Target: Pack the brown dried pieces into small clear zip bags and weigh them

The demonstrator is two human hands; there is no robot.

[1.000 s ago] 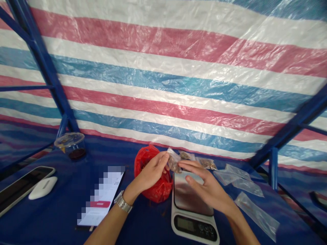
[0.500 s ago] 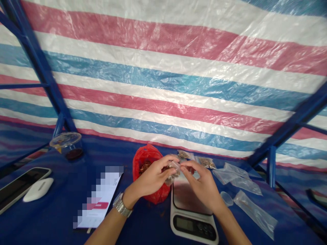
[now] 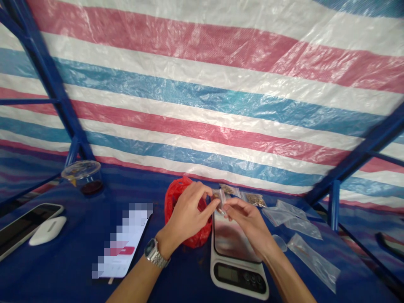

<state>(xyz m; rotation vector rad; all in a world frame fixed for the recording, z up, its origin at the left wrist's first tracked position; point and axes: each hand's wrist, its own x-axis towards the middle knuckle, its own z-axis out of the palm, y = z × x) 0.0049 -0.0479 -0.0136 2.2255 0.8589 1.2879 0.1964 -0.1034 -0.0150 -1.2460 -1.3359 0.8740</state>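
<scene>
A small clear zip-lock bag (image 3: 222,198) with brownish bits in it is held upright between my two hands, above the far left part of a kitchen scale (image 3: 232,244). My left hand (image 3: 189,214), with a metal watch on the wrist, has thumb and forefinger at the bag's left side. The fingers of my right hand (image 3: 248,219) pinch its right edge near the zip strip. Below my left hand stands an open red plastic bag (image 3: 198,239), its contents mostly covered by that hand.
Two filled zip bags (image 3: 254,199) lie behind the scale, with empty clear bags (image 3: 315,261) and a small clear cup (image 3: 279,243) to the right. Leftward are a lit phone (image 3: 121,256), a dark phone (image 3: 28,227), a white case (image 3: 47,230) and a lidded tub (image 3: 83,179).
The small bag has turned more upright, its zip strip now running nearly vertical. My left hand has rotated, its fingers now further toward the bag's top; my right fingers have curled in more.
</scene>
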